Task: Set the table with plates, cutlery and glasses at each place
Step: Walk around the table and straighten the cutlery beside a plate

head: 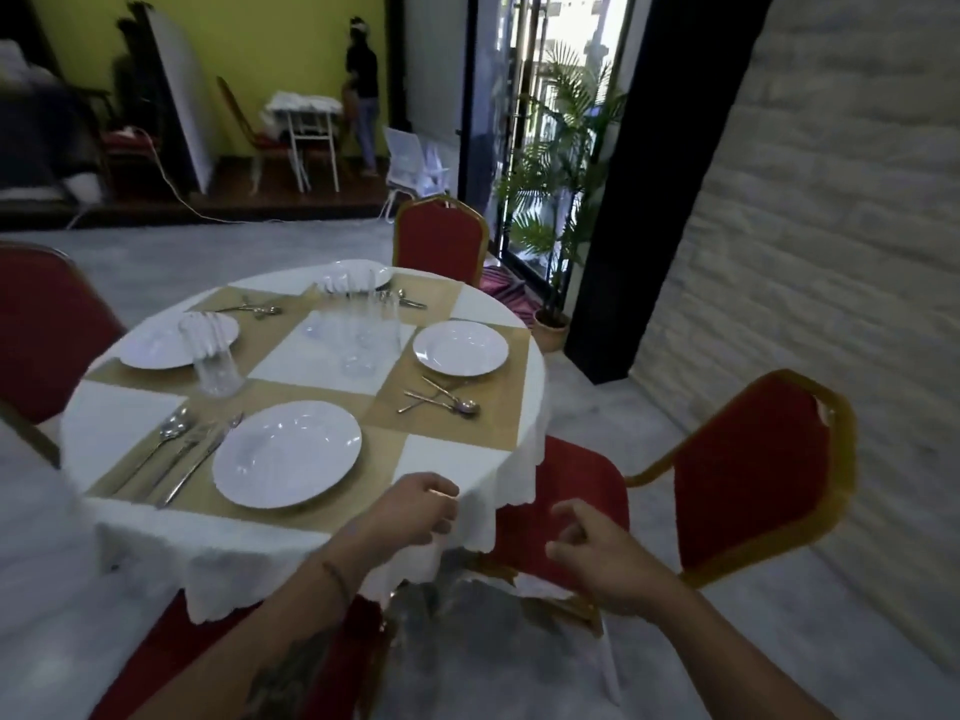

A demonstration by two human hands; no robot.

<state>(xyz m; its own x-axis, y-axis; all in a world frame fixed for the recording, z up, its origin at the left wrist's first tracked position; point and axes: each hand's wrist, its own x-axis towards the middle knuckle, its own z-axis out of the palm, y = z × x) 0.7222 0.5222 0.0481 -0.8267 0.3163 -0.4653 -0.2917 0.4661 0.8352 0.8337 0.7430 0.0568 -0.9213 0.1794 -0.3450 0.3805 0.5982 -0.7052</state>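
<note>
left hand (415, 506): fingers (441, 527) curled at near bench (457, 454) edge, grip unclear. right hand (597, 553) loose, empty. glasses (358, 345) wait at its centre, we judge, for distribution.

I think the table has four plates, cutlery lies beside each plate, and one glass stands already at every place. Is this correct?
Not fully. The plates and cutlery are as you say. However, the head view shows only one glass set out, by the left plate. The other glasses stand grouped in the middle of the table.
</note>
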